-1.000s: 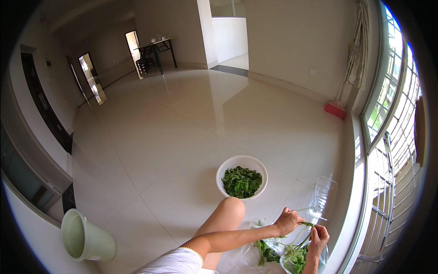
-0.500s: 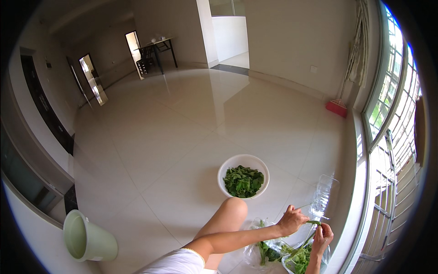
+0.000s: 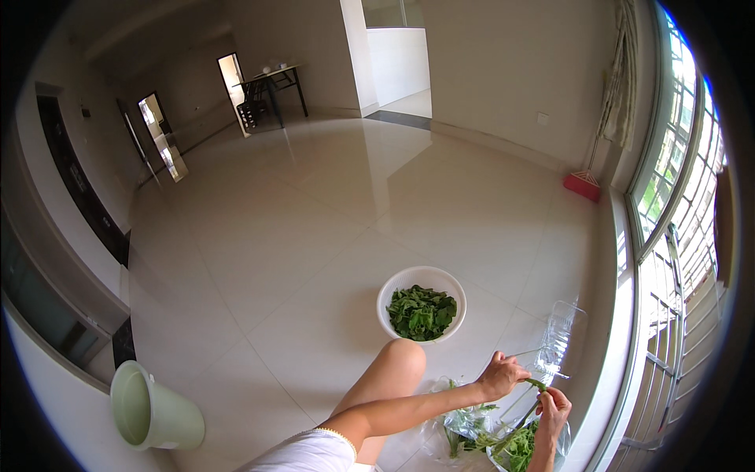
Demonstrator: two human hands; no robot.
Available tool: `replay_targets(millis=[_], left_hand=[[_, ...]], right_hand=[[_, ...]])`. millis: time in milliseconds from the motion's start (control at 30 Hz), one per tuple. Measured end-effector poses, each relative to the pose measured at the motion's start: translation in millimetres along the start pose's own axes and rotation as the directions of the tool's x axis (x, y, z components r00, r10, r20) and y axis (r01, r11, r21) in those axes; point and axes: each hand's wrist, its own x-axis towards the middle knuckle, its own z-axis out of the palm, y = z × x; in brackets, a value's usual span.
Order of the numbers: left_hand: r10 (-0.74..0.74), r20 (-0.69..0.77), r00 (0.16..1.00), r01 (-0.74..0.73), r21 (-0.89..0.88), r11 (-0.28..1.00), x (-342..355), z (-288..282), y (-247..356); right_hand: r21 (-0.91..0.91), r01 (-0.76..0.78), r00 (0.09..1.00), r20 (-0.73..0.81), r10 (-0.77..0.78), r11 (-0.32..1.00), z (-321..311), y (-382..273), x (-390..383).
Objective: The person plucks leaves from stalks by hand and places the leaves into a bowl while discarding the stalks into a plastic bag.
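Note:
My left hand point(image 3: 499, 376) and my right hand point(image 3: 552, 407) grip a green stem point(image 3: 535, 384) between them at the lower right, the left one slightly higher. Beneath them lie loose leafy greens point(image 3: 515, 444) and crumpled clear plastic bags point(image 3: 464, 417), partly hidden by my arms. Just past my bent knee point(image 3: 399, 360) sits a white plastic colander point(image 3: 381, 304) holding dark green leaves point(image 3: 421, 315). A clear plastic container point(image 3: 558, 338) lies behind my hands, near the window wall.
A pale green bucket point(image 3: 177, 421) stands at the lower left on the tiled floor point(image 3: 275, 275). A red broom point(image 3: 582, 186) leans in the right corner by a curtain point(image 3: 617, 94) and a barred window point(image 3: 668, 157). A dark-legged table point(image 3: 275, 79) stands at the far back.
Over the last second both hands have shifted slightly right, still on the stem, whose angle has altered a little. The colander's apparent position moved slightly right with the rest of the view.

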Motion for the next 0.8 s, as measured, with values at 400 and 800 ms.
replay_targets(millis=[400, 800], left_hand=[[-0.002, 0.018, 1.0, 0.003, -0.069, 0.998, -2, -18, 2], [0.428, -0.317, 0.846, -0.428, 0.075, 0.901, -6, -14, 18]], right_hand=[[0.19, -0.149, 0.983, 0.136, 0.124, 0.97, 12, -5, -8], [0.053, 0.094, 0.993, -0.077, -0.09, 0.994, -3, 56, 9]])
